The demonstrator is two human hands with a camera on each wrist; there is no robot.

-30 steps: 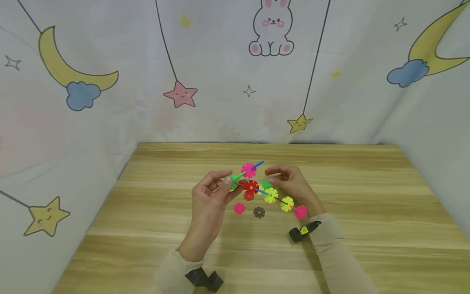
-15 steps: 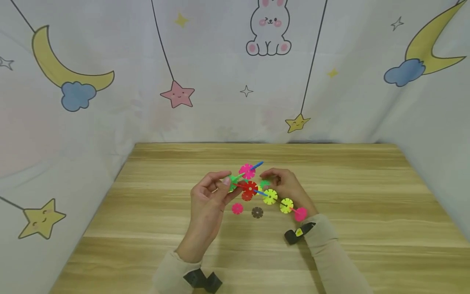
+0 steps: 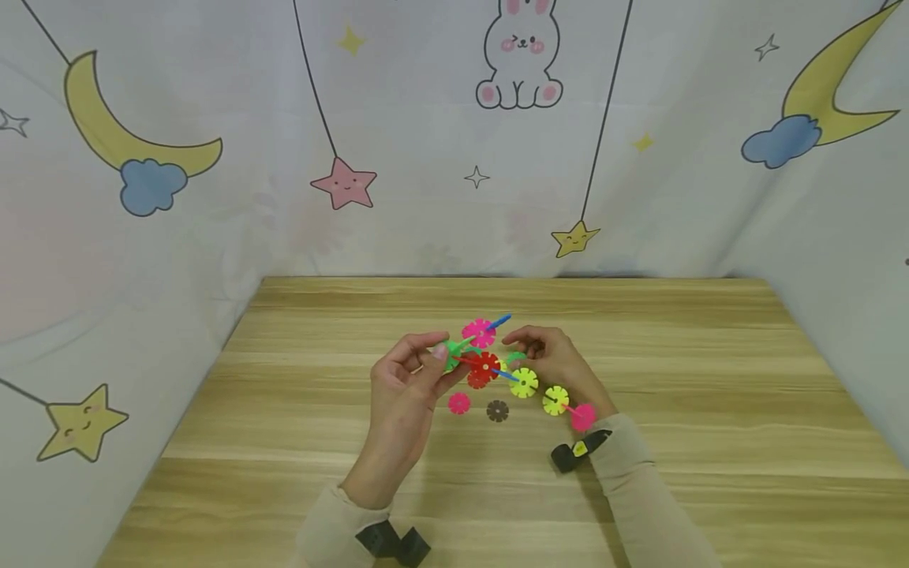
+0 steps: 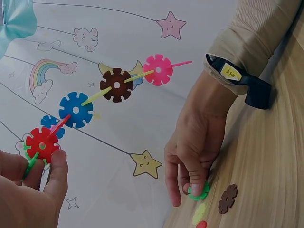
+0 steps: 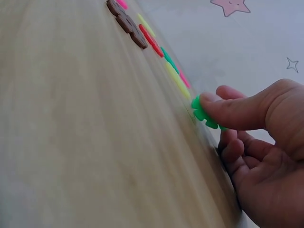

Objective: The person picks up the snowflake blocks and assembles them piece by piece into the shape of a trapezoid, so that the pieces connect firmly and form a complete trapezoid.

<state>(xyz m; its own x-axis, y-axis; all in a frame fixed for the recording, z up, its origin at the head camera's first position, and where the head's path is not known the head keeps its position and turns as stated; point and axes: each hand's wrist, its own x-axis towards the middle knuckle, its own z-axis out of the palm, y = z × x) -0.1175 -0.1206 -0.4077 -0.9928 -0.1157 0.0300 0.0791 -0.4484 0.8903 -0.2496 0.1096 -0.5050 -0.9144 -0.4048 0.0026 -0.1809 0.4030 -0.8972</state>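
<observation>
My left hand [image 3: 401, 390] pinches a green notched disc [image 3: 450, 356] at one end of a raised chain of interlocking plastic discs. From there one branch runs through a red disc [image 3: 486, 367] and yellow discs to a pink disc [image 3: 584, 417] near my right wrist. Another part carries a pink disc [image 3: 480, 333] with a blue one edge-on. The left wrist view shows blue [image 4: 76, 109] and brown discs [image 4: 117, 85] along the chain. Low over the table, my right hand [image 3: 557, 359] pinches a loose green disc [image 5: 202, 113] between thumb and fingers.
Loose discs lie on the wood-grain table [image 3: 284, 473] beneath the chain: a pink one [image 3: 459, 403], a brown one [image 3: 498, 411], a red one [image 5: 151, 41] and a yellow one [image 5: 176, 80], among others. A printed curtain [image 3: 426, 118] stands behind the table.
My right hand has moved slightly left and down, its fingers coming onto the green disc. The left hand and the chain have stayed nearly still.
</observation>
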